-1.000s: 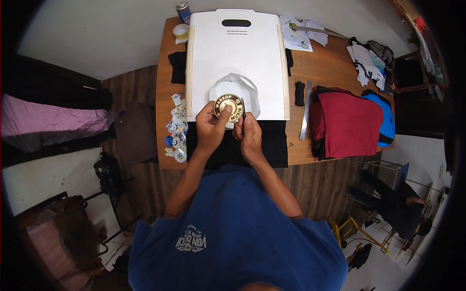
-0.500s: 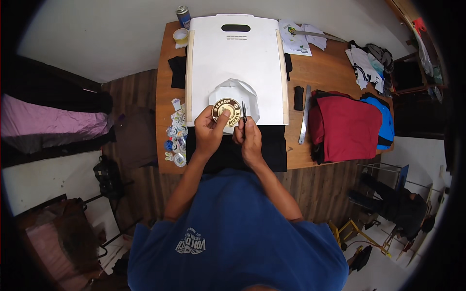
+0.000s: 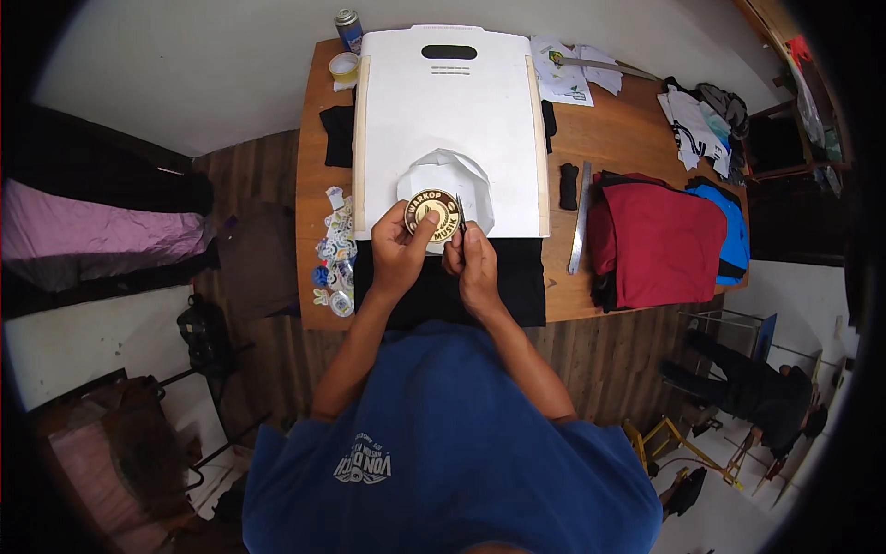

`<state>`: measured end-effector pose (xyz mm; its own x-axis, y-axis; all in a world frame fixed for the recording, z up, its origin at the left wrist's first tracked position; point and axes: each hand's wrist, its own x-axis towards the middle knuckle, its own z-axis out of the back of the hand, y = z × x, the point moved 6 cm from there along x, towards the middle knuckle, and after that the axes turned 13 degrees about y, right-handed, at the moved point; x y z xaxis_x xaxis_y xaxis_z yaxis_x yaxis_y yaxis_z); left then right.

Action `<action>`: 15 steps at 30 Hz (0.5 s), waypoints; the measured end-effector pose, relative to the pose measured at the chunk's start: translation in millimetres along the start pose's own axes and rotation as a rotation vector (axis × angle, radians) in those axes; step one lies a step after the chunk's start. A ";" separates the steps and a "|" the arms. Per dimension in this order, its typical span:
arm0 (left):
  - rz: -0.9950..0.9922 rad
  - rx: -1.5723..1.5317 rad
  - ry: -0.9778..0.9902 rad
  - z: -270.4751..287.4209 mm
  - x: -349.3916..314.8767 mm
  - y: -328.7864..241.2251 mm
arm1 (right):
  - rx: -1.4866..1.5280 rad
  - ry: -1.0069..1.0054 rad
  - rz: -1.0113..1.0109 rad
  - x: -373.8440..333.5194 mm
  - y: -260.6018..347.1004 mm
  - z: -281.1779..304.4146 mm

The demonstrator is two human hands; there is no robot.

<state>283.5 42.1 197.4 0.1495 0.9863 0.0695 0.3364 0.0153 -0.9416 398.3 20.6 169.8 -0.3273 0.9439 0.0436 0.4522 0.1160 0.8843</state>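
Note:
Above the near part of a white board, my left hand pinches a round brown-and-cream printed disc, the thumb lying across its face. At the disc's right edge, dark slim scissors point away from me, gripped in my right hand. The fingers partly hide their handles. Behind both hands lies a crumpled, roughly round piece of white paper on the board. Black fabric hangs out below the board's near edge.
Left of the board are several cut-out stickers, a tape roll and a spray can. To the right are a steel ruler, folded red fabric and blue fabric. Another person is at the far right.
The scissor blades sit closer together against the disc's edge, and the disc has shifted slightly right. The person at the far right has changed posture.

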 end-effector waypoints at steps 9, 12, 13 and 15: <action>-0.016 0.018 0.014 1.8 0.1 0.4 | -0.018 0.018 0.017 0.3 -0.2 0.5; -0.026 0.022 0.021 2.0 0.5 -0.8 | -0.016 0.027 0.023 0.1 -0.1 -0.2; 0.051 0.020 0.064 -0.7 1.0 3.3 | -0.014 0.027 0.023 0.1 0.0 -0.1; -0.020 0.018 0.023 0.8 0.6 -2.1 | -0.012 0.025 0.022 -0.2 0.1 -0.1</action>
<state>282.2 42.8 199.1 0.1641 0.9818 0.0960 0.3226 0.0386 -0.9457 398.3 20.5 169.9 -0.3384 0.9380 0.0749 0.4494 0.0911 0.8887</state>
